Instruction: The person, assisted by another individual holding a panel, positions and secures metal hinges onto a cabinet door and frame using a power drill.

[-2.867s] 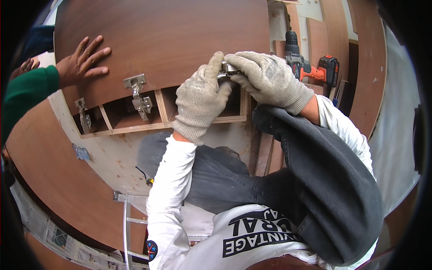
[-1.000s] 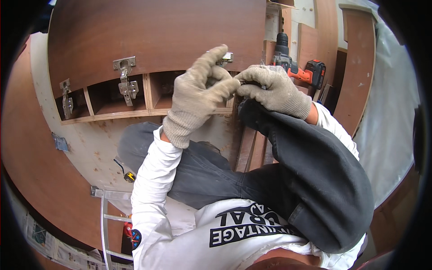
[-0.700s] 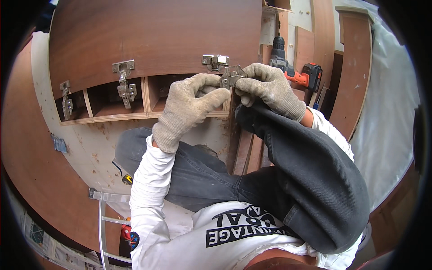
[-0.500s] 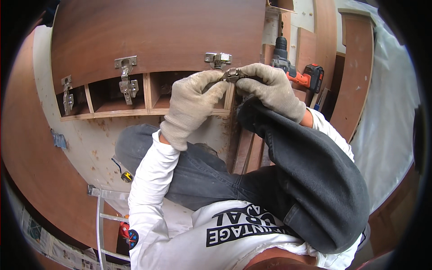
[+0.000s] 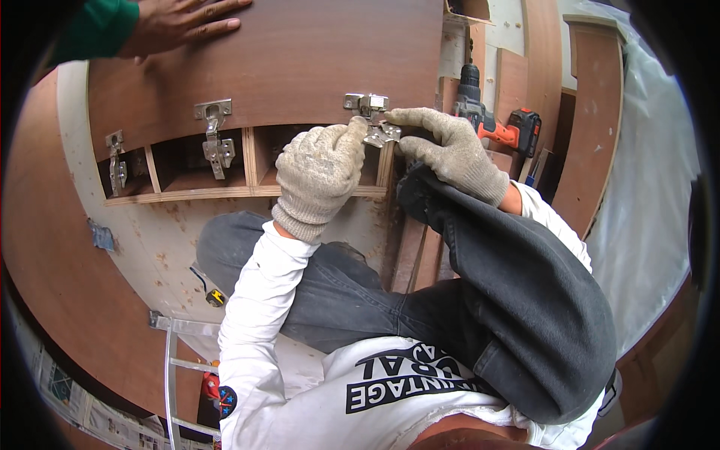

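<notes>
- Working at the rightmost silver metal cabinet hinge (image 5: 371,116) in the head view, both gloved hands meet at the lower edge of the broad brown laminated door panel (image 5: 300,60), which serves as the landmark here.
- The left hand (image 5: 321,174), in a grey knitted glove, has its thumb and forefinger pinched on the hinge arm just below the panel's edge; the other fingers are curled loosely.
- The right hand (image 5: 448,150), in a matching glove, comes in from the right, its forefinger and thumb closed on the same hinge arm from the other side.
- A moment ago the hinge arm was hidden under the gloves; now its mounting plate shows seated on the panel, and the hands sit lower. A bare hand of another person (image 5: 184,21), in a green sleeve, has come back to press the panel's upper left corner, which suggests the panel is being steadied while the hinge is set.
- Two more silver hinges, a middle hinge (image 5: 214,135) and a far-left hinge (image 5: 115,159), hang along the same edge, over the open plywood cabinet compartments (image 5: 195,169).
- Right of the panel lies an orange-and-black cordless drill (image 5: 495,124) among upright brown boards (image 5: 592,120).
- Below the panel is a dusty pale plywood floor (image 5: 150,247), with an aluminium ladder (image 5: 176,360) and newspaper sheets lower left.
</notes>
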{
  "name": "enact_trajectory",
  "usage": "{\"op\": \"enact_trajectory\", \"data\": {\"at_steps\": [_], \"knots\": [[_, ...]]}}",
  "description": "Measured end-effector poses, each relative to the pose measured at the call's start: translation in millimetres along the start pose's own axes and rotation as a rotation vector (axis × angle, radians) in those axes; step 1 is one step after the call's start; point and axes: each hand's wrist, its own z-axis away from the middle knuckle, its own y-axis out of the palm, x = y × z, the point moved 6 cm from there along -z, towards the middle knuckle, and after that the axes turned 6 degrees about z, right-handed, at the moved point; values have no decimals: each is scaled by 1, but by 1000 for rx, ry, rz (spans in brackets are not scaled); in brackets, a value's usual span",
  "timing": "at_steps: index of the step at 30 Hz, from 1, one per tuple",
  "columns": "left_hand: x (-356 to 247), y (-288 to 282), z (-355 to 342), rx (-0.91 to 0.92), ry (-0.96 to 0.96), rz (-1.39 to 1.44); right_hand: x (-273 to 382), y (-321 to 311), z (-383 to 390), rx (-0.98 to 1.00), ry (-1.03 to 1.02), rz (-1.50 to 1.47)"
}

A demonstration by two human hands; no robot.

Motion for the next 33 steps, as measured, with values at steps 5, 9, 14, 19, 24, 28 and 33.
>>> {"op": "enact_trajectory", "data": {"at_steps": [5, 9, 14, 19, 24, 28, 33], "knots": [[13, 5, -2, -78, 47, 9, -9, 6, -2, 9, 112, -90], [19, 8, -3, -106, -4, 40, 3, 4, -6, -83, -112, 167], [27, 16, 0, -166, -5, 115, 3, 3, -7, -143, -203, 230], [26, 12, 1, -133, -62, 123, 1, 6, -8, -112, -185, 221], [27, 12, 4, -113, -82, 120, 0, 6, -10, -129, -233, 222], [29, 15, 1, -121, -77, 114, -2, 8, -11, -94, -189, 165], [29, 15, -1, -136, -91, 131, 2, 6, -10, -86, -149, 189]]}}
